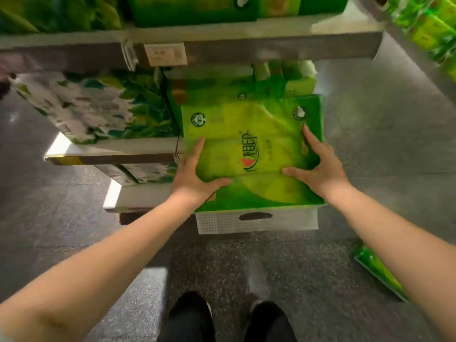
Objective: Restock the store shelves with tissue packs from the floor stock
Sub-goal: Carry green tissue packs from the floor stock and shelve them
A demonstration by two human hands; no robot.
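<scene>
Landmark: the green tissue pack (pixel 251 154), held flat, in front of the shelving and above the grey speckled floor (pixel 385 154). Its far edge lies just below the front lip of the upper metal shelf (pixel 271 49), which bears a price label (pixel 164 54); its left edge sits just beside the front corner of the lower shelf (pixel 111 154). To the right of the pack the floor is open as far as the neighbouring rack of green packs (pixel 434 28). Near-right of the pack, another green pack (pixel 377 272) lies on the floor, well apart. Directly below its near edge, the person's dark shoes (pixel 187 314).

Left hand (pixel 195 176): fingers straight along the pack's left edge, thumb spread across its top face, gripping. Right hand (pixel 318 166): fingers extended along the right edge, thumb spread onto the top, gripping.

The pack: glossy wrap, yellow-green centre, darker green border, dark script logo with a red mark, round emblems at the far corners; a white perforated handle flap (pixel 256 219) with an oval cut-out at the near edge. Left of the pack, leaf-printed white packs (pixel 81 107) fill the lower shelf.
</scene>
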